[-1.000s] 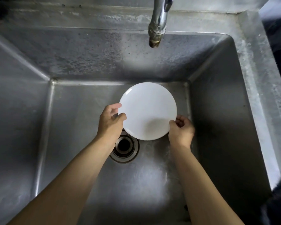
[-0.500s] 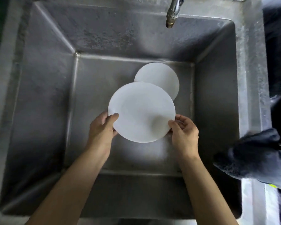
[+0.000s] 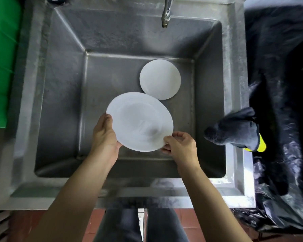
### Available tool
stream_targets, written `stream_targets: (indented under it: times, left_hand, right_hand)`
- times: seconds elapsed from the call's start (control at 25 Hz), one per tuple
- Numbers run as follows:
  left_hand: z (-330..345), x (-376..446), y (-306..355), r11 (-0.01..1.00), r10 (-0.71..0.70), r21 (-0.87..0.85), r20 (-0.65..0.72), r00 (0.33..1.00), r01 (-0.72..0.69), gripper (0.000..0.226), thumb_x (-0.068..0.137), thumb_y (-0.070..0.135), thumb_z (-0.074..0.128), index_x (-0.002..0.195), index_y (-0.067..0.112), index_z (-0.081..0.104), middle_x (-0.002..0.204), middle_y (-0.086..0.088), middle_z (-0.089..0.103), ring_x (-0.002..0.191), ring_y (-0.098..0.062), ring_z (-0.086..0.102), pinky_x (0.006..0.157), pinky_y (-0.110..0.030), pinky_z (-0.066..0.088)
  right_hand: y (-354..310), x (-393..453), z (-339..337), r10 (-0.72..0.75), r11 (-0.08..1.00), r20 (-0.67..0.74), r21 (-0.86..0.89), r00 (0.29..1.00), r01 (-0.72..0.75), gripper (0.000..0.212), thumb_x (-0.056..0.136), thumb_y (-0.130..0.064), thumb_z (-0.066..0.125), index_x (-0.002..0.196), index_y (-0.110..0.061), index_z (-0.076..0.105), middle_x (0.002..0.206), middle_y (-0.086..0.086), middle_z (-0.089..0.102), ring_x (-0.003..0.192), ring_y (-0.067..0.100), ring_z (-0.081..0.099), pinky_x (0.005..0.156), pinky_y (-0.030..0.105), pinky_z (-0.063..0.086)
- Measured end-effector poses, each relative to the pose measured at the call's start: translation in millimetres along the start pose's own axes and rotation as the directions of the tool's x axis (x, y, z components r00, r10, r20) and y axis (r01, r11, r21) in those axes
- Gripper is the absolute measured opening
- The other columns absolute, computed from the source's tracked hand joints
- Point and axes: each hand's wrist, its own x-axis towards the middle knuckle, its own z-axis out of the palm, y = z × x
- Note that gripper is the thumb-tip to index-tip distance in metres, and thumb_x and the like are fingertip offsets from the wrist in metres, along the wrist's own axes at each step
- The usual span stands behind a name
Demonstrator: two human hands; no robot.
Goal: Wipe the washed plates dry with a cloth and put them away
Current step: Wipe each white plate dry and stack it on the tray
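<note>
- I have one white plate (image 3: 139, 121) lifted over the sink (image 3: 42, 84) basin, tilted, with my left hand (image 3: 104, 135) closed on its left rim and my right hand (image 3: 179, 145) pinching its lower right edge.
- A second plate (image 3: 160, 79) lies flat on the sink floor near the far right corner, under the tap (image 3: 166, 14), apart from my hands.
- The dark cloth (image 3: 233, 130) sits on the sink's right rim, with something yellow under it; neither hand touches it.
- My judgement: wiping has not begun on the plate I hold, since no cloth is on it.
- Left to do: take the cloth, dry this plate, put it away, then the second one.
- I see no rack or shelf here, so I cannot tell where they go.
</note>
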Motion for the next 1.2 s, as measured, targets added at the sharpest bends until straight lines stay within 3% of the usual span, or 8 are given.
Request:
stream_targets:
  times: [0.16,0.4,0.6,0.76,0.84,0.92,1.04,1.2]
  left_hand:
    - [-3,-20,11,0.957,0.174,0.234,0.02,0.985,-0.173,0.036,0.106,0.035,0.04,0.082,0.05,0.063,0.08,0.027,0.066,0.092,-0.016,0.061,0.079,-0.042,0.055]
    - [-4,-37,18,0.794,0.443,0.388,0.158,0.882,-0.468,0.026,0.103,0.036,0.041,0.109,0.03,0.065,0.087,0.027,0.069,0.075,0.014,0.059,0.07,-0.013,0.047]
    - [5,-41,16,0.913,0.305,0.259,0.077,0.949,-0.315,0.022,0.103,0.042,0.044,0.107,0.043,0.065,0.099,0.026,0.07,0.104,-0.008,0.065,0.09,-0.035,0.053]
    - [12,-51,18,0.988,0.133,0.079,0.015,0.991,-0.134,0.034,0.101,0.043,0.052,0.134,0.036,0.058,0.117,0.015,0.069,0.116,-0.018,0.064,0.09,-0.041,0.056]
    - [17,-59,23,0.991,0.122,0.052,0.029,0.992,-0.123,0.035,0.101,0.042,0.054,0.135,0.034,0.058,0.11,0.018,0.07,0.109,-0.015,0.067,0.085,-0.038,0.057]
    - [21,-70,31,0.992,0.12,0.046,0.029,0.992,-0.122,0.041,0.1,0.042,0.056,0.14,0.03,0.055,0.123,0.01,0.069,0.112,-0.017,0.066,0.096,-0.042,0.055]
    - [26,-88,46,0.991,0.133,0.029,0.026,0.991,-0.134,0.044,0.101,0.041,0.055,0.142,0.027,0.053,0.132,0.004,0.064,0.113,-0.019,0.064,0.099,-0.041,0.052]
    - [28,-107,68,0.988,0.155,0.017,0.023,0.988,-0.156,0.043,0.102,0.043,0.052,0.143,0.031,0.051,0.129,0.005,0.064,0.109,-0.019,0.063,0.089,-0.034,0.053]
  right_hand:
    - [-1,-21,-6,0.074,0.993,0.103,-0.102,0.992,-0.063,0.014,0.092,-0.008,0.066,0.105,-0.011,0.063,0.07,0.002,0.077,0.067,0.018,0.077,0.054,0.025,0.059]
    - [-1,-38,-10,0.042,0.974,0.203,-0.228,0.978,0.006,0.01,0.1,-0.018,0.061,0.094,-0.024,0.065,0.067,-0.007,0.075,0.069,0.013,0.077,0.067,0.028,0.064]
    - [-9,-39,-31,-0.2,0.912,0.044,-0.358,0.979,0.202,0.02,0.096,-0.021,0.062,0.115,-0.017,0.068,0.095,-0.002,0.076,0.085,0.019,0.075,0.085,0.039,0.06]
    - [-21,-30,-69,-0.699,0.639,-0.131,-0.556,0.703,0.532,0.026,0.091,-0.009,0.061,0.115,-0.014,0.071,0.104,0.01,0.072,0.095,0.033,0.063,0.084,0.042,0.05]
    - [-27,-13,-93,-0.778,0.495,-0.124,-0.725,0.617,0.478,0.04,0.088,-0.013,0.066,0.127,-0.017,0.068,0.126,0.013,0.066,0.115,0.041,0.056,0.096,0.048,0.043]
    - [-32,4,-114,-0.674,0.416,-0.076,-0.861,0.735,0.292,0.064,0.087,-0.032,0.072,0.148,-0.027,0.052,0.158,0.011,0.042,0.147,0.037,0.032,0.117,0.051,0.026]
    - [-30,19,-133,-0.528,0.371,-0.079,-0.917,0.846,0.146,0.089,0.082,-0.053,0.074,0.158,-0.035,0.03,0.171,0.01,0.007,0.158,0.029,-0.002,0.124,0.058,0.003]
    - [-26,24,-149,-0.496,0.334,-0.007,-0.925,0.868,0.183,0.09,0.081,-0.049,0.075,0.158,-0.036,0.032,0.17,0.017,0.004,0.156,0.034,0.009,0.124,0.051,0.015]
